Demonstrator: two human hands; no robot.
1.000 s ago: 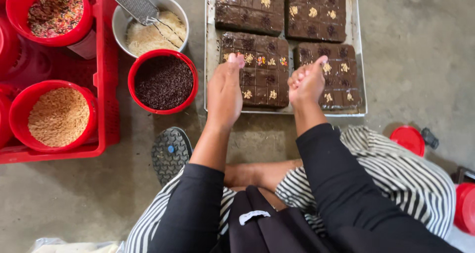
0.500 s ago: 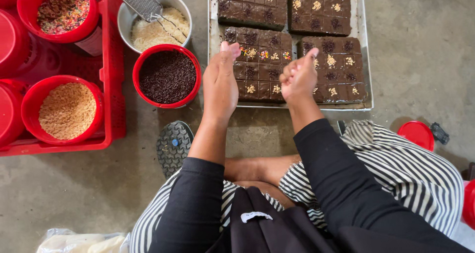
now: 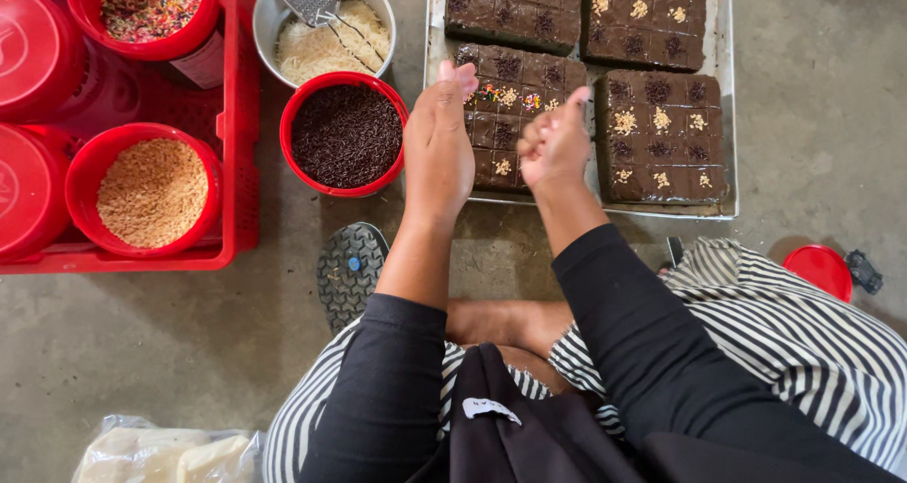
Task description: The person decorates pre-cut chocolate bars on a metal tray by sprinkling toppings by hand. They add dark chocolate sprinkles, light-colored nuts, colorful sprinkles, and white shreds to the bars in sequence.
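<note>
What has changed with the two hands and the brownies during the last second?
Both hands drew back slightly from the brownie slabs. The left hand turned edge-up, fingers straight; the right hand closed into a loose fist. Nothing was picked up or released. Tray, slabs and bowls stayed unchanged.

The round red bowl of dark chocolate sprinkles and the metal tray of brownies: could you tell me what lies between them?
In the head view, the left hand stands edge-up between the red bowl of dark sprinkles and the metal tray; beneath it is bare concrete floor.
</note>
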